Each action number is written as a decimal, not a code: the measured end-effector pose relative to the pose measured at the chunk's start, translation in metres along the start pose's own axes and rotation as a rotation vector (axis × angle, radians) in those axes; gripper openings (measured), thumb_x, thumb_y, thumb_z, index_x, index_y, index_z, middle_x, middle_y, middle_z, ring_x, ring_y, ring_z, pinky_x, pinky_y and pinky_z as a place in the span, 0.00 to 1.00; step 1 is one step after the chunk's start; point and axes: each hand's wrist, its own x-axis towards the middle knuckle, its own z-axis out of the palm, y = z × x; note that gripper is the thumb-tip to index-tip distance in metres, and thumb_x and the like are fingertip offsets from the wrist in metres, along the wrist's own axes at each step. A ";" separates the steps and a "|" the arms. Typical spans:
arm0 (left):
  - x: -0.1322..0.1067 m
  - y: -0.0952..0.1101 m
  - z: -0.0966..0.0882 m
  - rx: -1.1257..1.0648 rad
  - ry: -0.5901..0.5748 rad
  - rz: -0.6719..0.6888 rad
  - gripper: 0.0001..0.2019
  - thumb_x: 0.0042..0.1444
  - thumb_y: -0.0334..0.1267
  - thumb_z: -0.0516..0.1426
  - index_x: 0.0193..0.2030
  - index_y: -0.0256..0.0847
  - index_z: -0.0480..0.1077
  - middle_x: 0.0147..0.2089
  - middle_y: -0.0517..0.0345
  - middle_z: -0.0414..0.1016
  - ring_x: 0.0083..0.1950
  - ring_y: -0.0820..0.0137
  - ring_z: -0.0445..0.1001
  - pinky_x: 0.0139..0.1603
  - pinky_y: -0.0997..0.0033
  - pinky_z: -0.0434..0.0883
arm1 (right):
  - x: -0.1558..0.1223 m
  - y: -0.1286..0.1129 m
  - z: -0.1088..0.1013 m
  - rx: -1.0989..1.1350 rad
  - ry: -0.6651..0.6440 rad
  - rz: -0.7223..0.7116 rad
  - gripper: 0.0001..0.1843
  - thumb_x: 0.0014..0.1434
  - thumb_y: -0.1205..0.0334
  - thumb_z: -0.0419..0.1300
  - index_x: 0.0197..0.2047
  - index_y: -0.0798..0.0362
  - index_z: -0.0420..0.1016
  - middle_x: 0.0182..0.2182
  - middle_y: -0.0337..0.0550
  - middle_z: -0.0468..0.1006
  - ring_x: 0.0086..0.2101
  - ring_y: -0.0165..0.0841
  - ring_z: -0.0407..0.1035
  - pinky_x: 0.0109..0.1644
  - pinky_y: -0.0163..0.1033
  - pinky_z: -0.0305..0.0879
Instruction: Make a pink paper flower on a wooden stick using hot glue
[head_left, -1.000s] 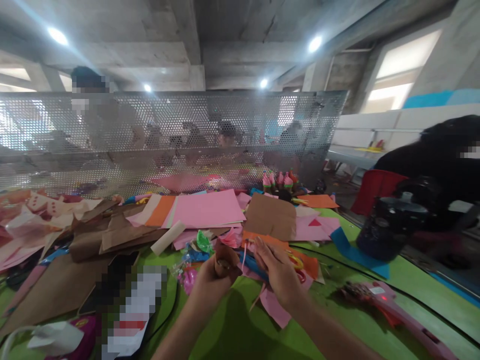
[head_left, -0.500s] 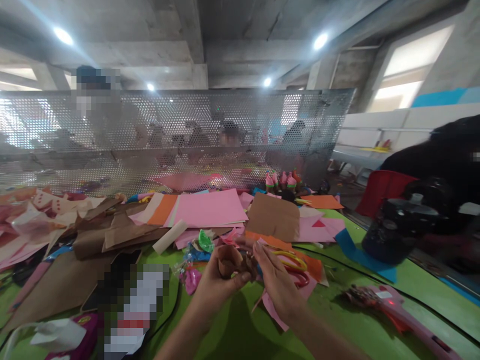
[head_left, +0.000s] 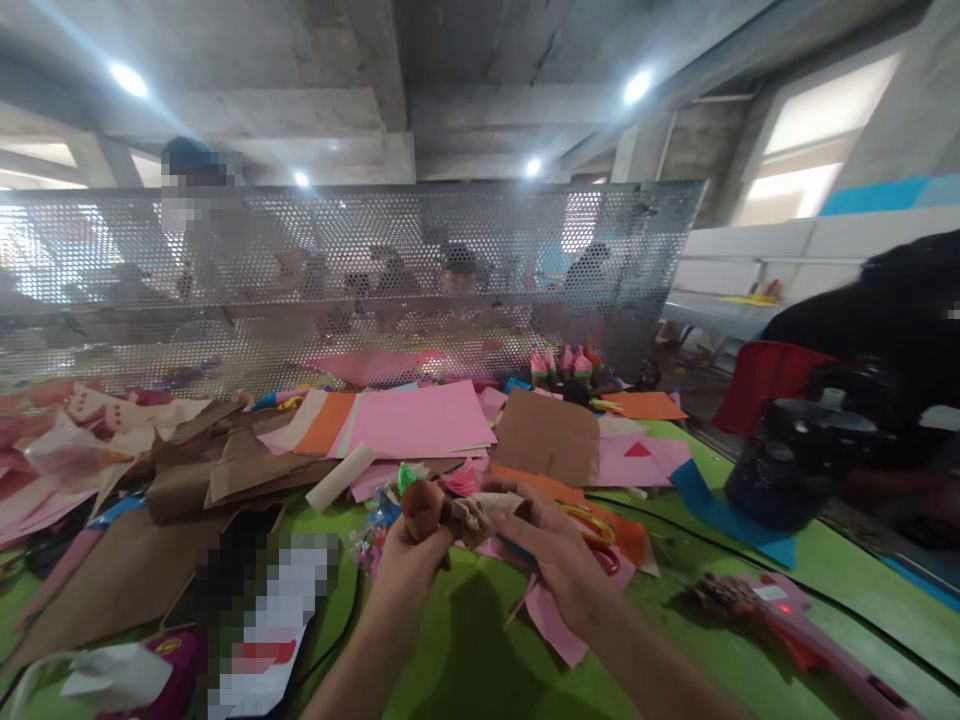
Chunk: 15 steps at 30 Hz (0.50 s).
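Left hand [head_left: 409, 570], centre of frame, grasps a brown paper roll [head_left: 422, 505], its open mouth tilted toward the camera. Right hand [head_left: 559, 555], just right of it, pinches a crumpled tan paper [head_left: 491, 512] between thumb and fingers; this reaches across to the left fingertips, and whether it joins the roll cannot be told. Progress, as judged from the present state: rolling of the brown piece looks done; the crumpled part looks unfinished, being loose and uneven, and the mouth is uncovered. Inside of roll: too dark to read. Beneath and beside the right wrist: scissors with yellow handles [head_left: 589, 522] and a pink scrap [head_left: 555, 620] on the green table [head_left: 465, 670]. Lower right: a pink tool with a red light [head_left: 791, 600], probably a glue gun, lying untouched. Beyond the hands, mid-frame: a cream roll [head_left: 340, 478], pink sheets [head_left: 420, 420] and a brown card [head_left: 546, 437]. Right of centre, farther back: several small pink-topped pieces [head_left: 577, 365] standing together, apparently more advanced than the held one. Behind these, a perforated metal screen [head_left: 360, 230]; at right edge, a person in dark clothing [head_left: 892, 290].
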 end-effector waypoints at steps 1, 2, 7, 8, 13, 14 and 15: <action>0.000 0.000 0.000 0.004 0.002 0.006 0.07 0.38 0.35 0.67 0.25 0.38 0.74 0.16 0.68 0.65 0.19 0.77 0.59 0.22 0.76 0.58 | 0.001 0.001 0.000 -0.008 -0.003 -0.004 0.19 0.48 0.50 0.70 0.42 0.49 0.78 0.39 0.43 0.80 0.40 0.40 0.74 0.42 0.43 0.72; 0.000 0.001 0.000 0.007 0.005 0.017 0.08 0.37 0.35 0.67 0.25 0.37 0.74 0.16 0.67 0.65 0.19 0.76 0.60 0.22 0.76 0.58 | 0.002 0.002 0.000 -0.026 0.009 -0.028 0.17 0.46 0.52 0.72 0.38 0.51 0.78 0.35 0.42 0.79 0.37 0.39 0.74 0.40 0.42 0.72; -0.008 0.007 0.010 -0.007 0.001 0.094 0.12 0.36 0.37 0.69 0.30 0.38 0.75 0.24 0.63 0.74 0.26 0.72 0.69 0.28 0.75 0.64 | 0.004 0.002 0.001 -0.163 0.096 -0.166 0.11 0.48 0.55 0.69 0.32 0.52 0.76 0.29 0.41 0.76 0.32 0.37 0.70 0.34 0.39 0.69; -0.010 0.007 0.013 -0.023 -0.016 0.106 0.13 0.36 0.38 0.69 0.30 0.38 0.75 0.25 0.61 0.75 0.28 0.71 0.70 0.30 0.75 0.65 | 0.004 0.002 0.001 -0.169 0.081 -0.164 0.10 0.49 0.56 0.69 0.32 0.52 0.76 0.29 0.41 0.76 0.32 0.37 0.70 0.34 0.39 0.69; -0.013 0.005 0.016 -0.043 -0.082 0.107 0.11 0.34 0.34 0.68 0.26 0.37 0.73 0.23 0.63 0.73 0.26 0.73 0.69 0.30 0.75 0.66 | 0.002 0.004 0.003 -0.085 -0.055 -0.138 0.10 0.50 0.56 0.68 0.33 0.52 0.77 0.25 0.37 0.74 0.27 0.32 0.68 0.31 0.35 0.66; -0.011 0.003 0.014 -0.023 -0.071 0.095 0.10 0.35 0.33 0.68 0.24 0.37 0.72 0.20 0.64 0.71 0.23 0.74 0.67 0.27 0.76 0.64 | 0.003 0.004 0.003 -0.053 -0.058 -0.116 0.11 0.51 0.55 0.68 0.33 0.52 0.77 0.25 0.37 0.74 0.27 0.32 0.68 0.32 0.36 0.66; -0.009 0.002 0.011 -0.008 -0.057 0.084 0.09 0.35 0.34 0.67 0.22 0.37 0.71 0.18 0.66 0.68 0.22 0.76 0.64 0.25 0.77 0.62 | 0.003 0.004 0.002 -0.016 -0.045 -0.083 0.12 0.51 0.54 0.69 0.34 0.52 0.77 0.26 0.38 0.75 0.28 0.33 0.69 0.33 0.37 0.67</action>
